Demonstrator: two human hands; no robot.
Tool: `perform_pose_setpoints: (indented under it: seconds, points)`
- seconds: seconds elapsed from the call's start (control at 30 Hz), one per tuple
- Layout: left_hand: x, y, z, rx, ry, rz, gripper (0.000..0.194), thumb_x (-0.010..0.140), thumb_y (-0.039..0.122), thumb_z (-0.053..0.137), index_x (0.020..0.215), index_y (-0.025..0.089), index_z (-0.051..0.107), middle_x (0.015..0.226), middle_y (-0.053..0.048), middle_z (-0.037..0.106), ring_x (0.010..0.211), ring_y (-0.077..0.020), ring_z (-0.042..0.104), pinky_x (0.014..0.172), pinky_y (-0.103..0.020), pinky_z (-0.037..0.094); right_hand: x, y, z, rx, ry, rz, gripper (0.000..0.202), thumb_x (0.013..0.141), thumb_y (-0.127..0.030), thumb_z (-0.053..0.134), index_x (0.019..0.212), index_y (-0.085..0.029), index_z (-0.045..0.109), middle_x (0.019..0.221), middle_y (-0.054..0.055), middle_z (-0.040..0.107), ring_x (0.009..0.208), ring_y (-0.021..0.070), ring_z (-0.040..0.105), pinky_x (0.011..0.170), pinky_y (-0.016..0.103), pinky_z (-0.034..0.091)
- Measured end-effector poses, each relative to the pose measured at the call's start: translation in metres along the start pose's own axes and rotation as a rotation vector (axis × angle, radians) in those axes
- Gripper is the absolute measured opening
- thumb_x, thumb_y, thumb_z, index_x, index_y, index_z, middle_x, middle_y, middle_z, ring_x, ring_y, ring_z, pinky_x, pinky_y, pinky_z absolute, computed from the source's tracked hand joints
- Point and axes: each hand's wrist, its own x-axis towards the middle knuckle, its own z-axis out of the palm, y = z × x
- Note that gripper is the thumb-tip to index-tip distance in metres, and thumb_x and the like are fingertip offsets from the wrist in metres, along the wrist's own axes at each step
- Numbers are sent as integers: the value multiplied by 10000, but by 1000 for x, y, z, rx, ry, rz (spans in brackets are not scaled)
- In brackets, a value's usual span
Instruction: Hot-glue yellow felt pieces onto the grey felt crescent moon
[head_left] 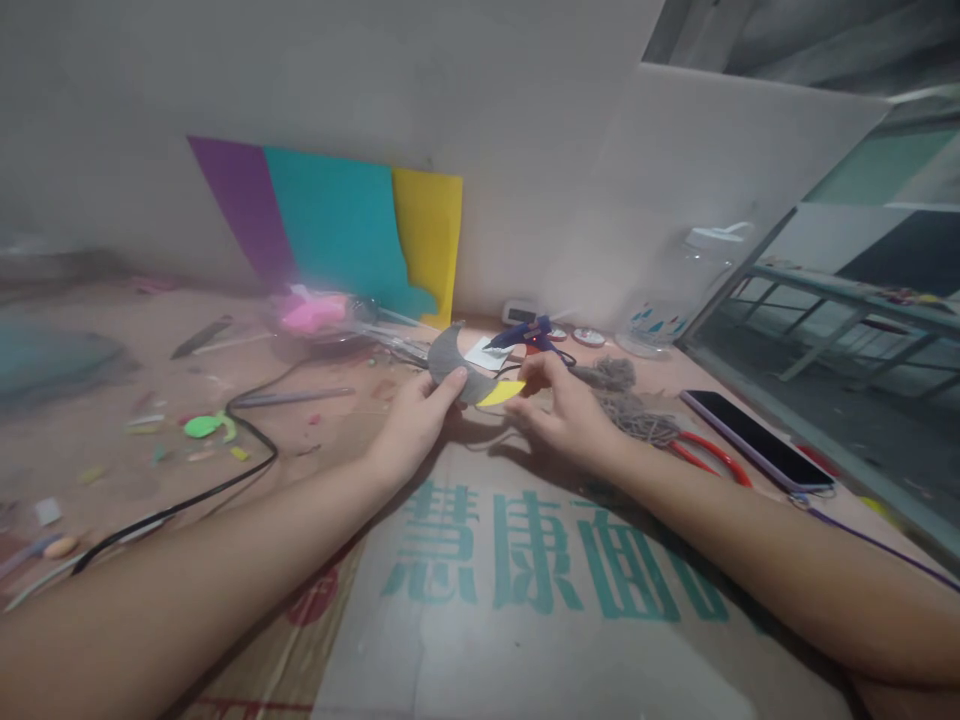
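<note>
A thin grey crescent cutout (459, 370) with a yellow lower tip (502, 393) is held up above the table. My left hand (421, 418) pinches it, the thumb lying on the grey face. My right hand (568, 412) is at the yellow tip, with bent thumb and index finger around its end. Just behind the cutout are a blue glue gun (517, 333) and a small white piece (487, 352). Grey yarn (637, 420) and red-handled scissors (712, 458) lie beside my right wrist.
Purple, teal and yellow sheets (337, 225) lean on the wall. A clear bottle (675, 290) and phone (757, 438) stand and lie at right. On the left are a black cable (262, 440), a pink item in plastic (311, 312) and scattered scraps. Printed cardboard (480, 650) covers the front.
</note>
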Motion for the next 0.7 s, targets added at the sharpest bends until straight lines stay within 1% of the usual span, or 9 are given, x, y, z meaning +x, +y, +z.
perform_pose_setpoints:
  seconds: [0.07, 0.2, 0.27, 0.33, 0.4, 0.47, 0.53, 0.6, 0.7]
  points:
    - [0, -1, -1, 23, 7, -7, 416, 762, 566, 658, 742, 152, 629, 628, 10, 577, 588, -121, 491, 560, -226, 376, -2, 1, 2, -75, 42, -125, 383, 811, -409, 699, 1077, -183, 539, 1031, 103, 672, 916, 246, 634, 802, 377, 491]
    - [1, -2, -2, 75, -48, -17, 479, 799, 620, 592, 690, 154, 593, 635, -2, 576, 588, -124, 504, 546, -229, 374, -4, 1, 3, -80, 65, -277, 90, 924, -253, 554, 979, -214, 613, 1004, 77, 708, 942, 226, 641, 840, 369, 476]
    - [0, 0, -2, 97, -67, 13, 515, 840, 644, 508, 660, 164, 557, 629, -4, 554, 592, -129, 507, 558, -239, 393, -3, 0, 2, 33, 98, -188, 97, 939, -244, 524, 905, -215, 611, 882, 52, 711, 832, 196, 650, 778, 341, 485]
    - [0, 4, -3, 176, 3, 83, 461, 849, 609, 517, 695, 175, 537, 670, -2, 548, 631, -136, 525, 599, -250, 424, -1, -1, 2, 237, 135, -25, 97, 933, -275, 531, 874, -212, 575, 774, 25, 690, 722, 170, 645, 698, 313, 489]
    - [0, 7, -4, 292, 153, 183, 346, 803, 514, 634, 842, 178, 562, 833, -20, 598, 768, -157, 569, 692, -263, 460, 0, -2, 3, 463, 121, 119, 118, 924, -309, 539, 856, -213, 533, 701, 1, 671, 659, 154, 640, 660, 298, 493]
    - [0, 7, -4, 348, 216, 260, 395, 764, 426, 704, 1045, 182, 570, 1060, -56, 619, 957, -188, 584, 807, -288, 475, 2, -2, 4, 633, 59, 197, 153, 905, -344, 563, 848, -213, 507, 676, -6, 670, 643, 152, 642, 657, 301, 504]
    - [-1, 6, -4, 325, 86, 256, 386, 806, 411, 662, 1107, 184, 581, 1115, -66, 641, 1016, -207, 596, 849, -308, 480, 3, -1, 4, 692, -9, 232, 192, 893, -384, 576, 846, -208, 514, 669, -3, 665, 640, 155, 641, 657, 308, 513]
    - [-3, 5, -4, 320, -78, 216, 289, 866, 425, 587, 1013, 181, 631, 1002, -46, 690, 937, -206, 631, 820, -305, 489, 5, 1, 1, 641, -31, 225, 233, 914, -427, 539, 867, -199, 551, 721, 13, 665, 683, 161, 645, 679, 316, 520]
    - [-6, 5, -3, 372, -125, 227, 251, 891, 413, 557, 942, 192, 664, 922, -15, 712, 884, -195, 639, 789, -280, 483, 10, -1, -11, 512, -33, 166, 288, 935, -456, 489, 968, -193, 601, 885, 47, 667, 825, 172, 645, 774, 334, 523]
